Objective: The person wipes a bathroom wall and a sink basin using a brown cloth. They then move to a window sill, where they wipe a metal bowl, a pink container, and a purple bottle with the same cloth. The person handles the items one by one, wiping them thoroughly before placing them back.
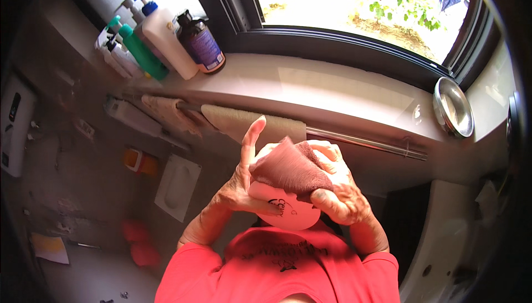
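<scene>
A brown textured cloth [286,170] is folded over the upper part of a pale, rounded flat object [286,209] that bears writing, close in front of my chest. My left hand [245,186] grips the pale object, its thumb across the front and its index finger raised. Some of its other fingers are hidden behind the cloth. The cloth's right side is pinched by my right hand [338,191], with the thumb in front. What the pale object is I cannot tell.
Several bottles [166,41] stand on the windowsill [316,83] at the left, and a metal bowl [455,107] leans at its right end. Below runs a metal rail [365,139] with a beige towel [253,122]. A white squat toilet [176,188] lies low on the left.
</scene>
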Tool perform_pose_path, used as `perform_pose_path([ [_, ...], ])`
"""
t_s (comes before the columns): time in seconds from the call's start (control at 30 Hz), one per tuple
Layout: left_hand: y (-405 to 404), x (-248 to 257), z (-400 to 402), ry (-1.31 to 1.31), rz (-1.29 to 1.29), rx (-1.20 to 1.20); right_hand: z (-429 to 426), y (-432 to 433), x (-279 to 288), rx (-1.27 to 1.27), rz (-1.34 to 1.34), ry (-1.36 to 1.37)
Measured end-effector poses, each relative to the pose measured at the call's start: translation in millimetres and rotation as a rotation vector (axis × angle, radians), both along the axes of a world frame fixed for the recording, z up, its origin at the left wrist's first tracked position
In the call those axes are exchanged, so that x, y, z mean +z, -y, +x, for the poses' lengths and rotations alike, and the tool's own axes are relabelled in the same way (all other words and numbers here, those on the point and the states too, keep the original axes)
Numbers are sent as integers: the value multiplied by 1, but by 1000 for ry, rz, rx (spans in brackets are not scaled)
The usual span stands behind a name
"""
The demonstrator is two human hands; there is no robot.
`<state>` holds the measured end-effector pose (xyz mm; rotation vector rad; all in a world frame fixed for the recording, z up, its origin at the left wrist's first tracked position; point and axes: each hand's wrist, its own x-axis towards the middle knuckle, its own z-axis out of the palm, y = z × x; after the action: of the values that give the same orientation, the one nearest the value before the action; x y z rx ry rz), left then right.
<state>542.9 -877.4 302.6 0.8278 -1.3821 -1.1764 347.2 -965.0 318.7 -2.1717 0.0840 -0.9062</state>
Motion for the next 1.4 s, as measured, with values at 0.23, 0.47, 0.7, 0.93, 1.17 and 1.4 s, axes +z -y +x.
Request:
perform_pose_path([
  [0.23,-8,-10,-11,57,-176,30,23,22,-16,-12,426,-92],
  [0.47,-16,-18,-2,-120,-167,222,30,-26,-71,62,1356,321],
  [0.7,-13,-36,-14,214,-17,649,62,-45,-70,-321,780,386],
  [0.93,-26,-33,9,-316,67,331,51,-18,-39,-194,275,207],
  [1.17,-32,24,55,503,234,71,47,-19,-26,-10,223,-95],
  [1.4,-33,20,38,-13,379,183,59,15,-17,144,174,-59],
])
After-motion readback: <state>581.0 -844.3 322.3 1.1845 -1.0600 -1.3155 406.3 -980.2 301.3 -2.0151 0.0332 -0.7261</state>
